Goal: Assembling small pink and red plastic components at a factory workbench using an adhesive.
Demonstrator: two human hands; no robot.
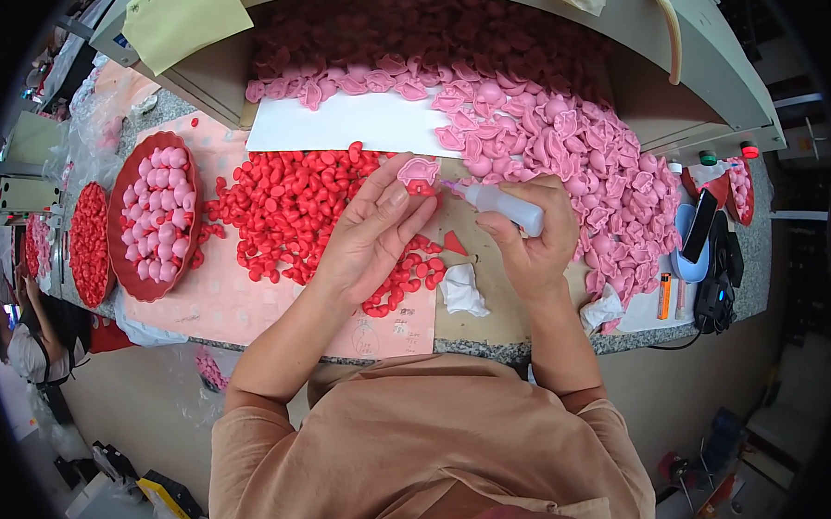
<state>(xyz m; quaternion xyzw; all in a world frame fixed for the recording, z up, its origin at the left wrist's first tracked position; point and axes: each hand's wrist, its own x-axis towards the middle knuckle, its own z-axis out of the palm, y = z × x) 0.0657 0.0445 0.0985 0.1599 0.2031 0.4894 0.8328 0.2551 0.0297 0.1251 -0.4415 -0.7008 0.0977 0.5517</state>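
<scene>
My left hand (364, 239) pinches a small pink plastic piece with a scalloped edge (419, 170), joined to or lying against a red piece (421, 188). My right hand (543, 240) is wrapped round a translucent white squeeze bottle (511, 206), its thin purplish nozzle pointing left at the small parts. Whether the tip touches them I cannot tell. Below and left of my left hand spreads a heap of small glossy red parts (279, 205). To the right of the bottle lies a large heap of pink shell-shaped parts (602, 177), reaching back under a grey housing (722, 70).
At left stand a red oval basket (121, 258) of pink-and-red pieces and another basket (83, 288) of red parts. Crumpled white tissue (463, 291) lies between my forearms. A phone (700, 224), blue tray (686, 264) and orange marker (665, 296) sit at right.
</scene>
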